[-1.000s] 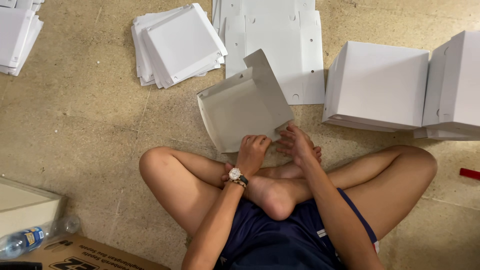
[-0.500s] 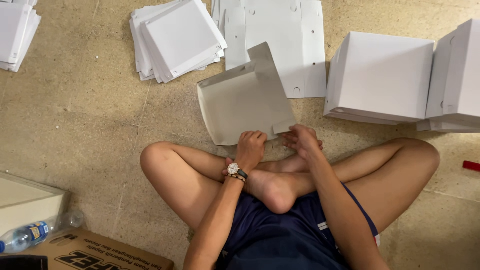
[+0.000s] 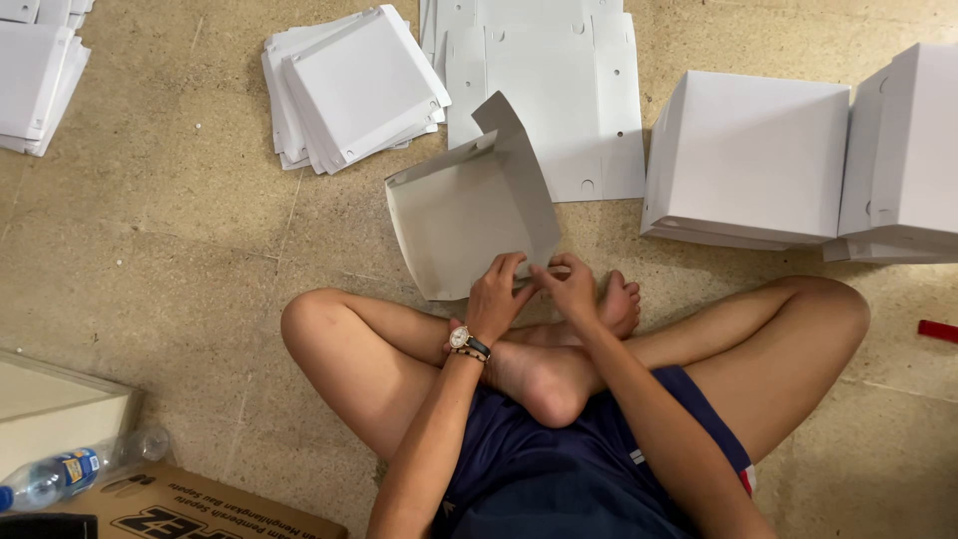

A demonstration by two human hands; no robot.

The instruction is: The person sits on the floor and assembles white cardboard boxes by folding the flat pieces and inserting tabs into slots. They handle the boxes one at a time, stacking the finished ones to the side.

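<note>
Head camera, looking down at a person sitting cross-legged on a speckled tan floor. At the centre of the frame lies a half-folded white cardboard box blank, its side flaps partly raised. The left hand, with a wristwatch on its wrist, pinches the blank's near edge between fingers and thumb. The right hand sits just beside it, fingers curled on the same near corner, so both hands grasp the cardboard. Above, at upper centre, flat white cardboard sheets with small holes lie spread out. At upper left centre is a fanned stack of flat white blanks. On the right stand assembled white boxes. At lower left lie a clear plastic water bottle and a brown cardboard carton.
</note>
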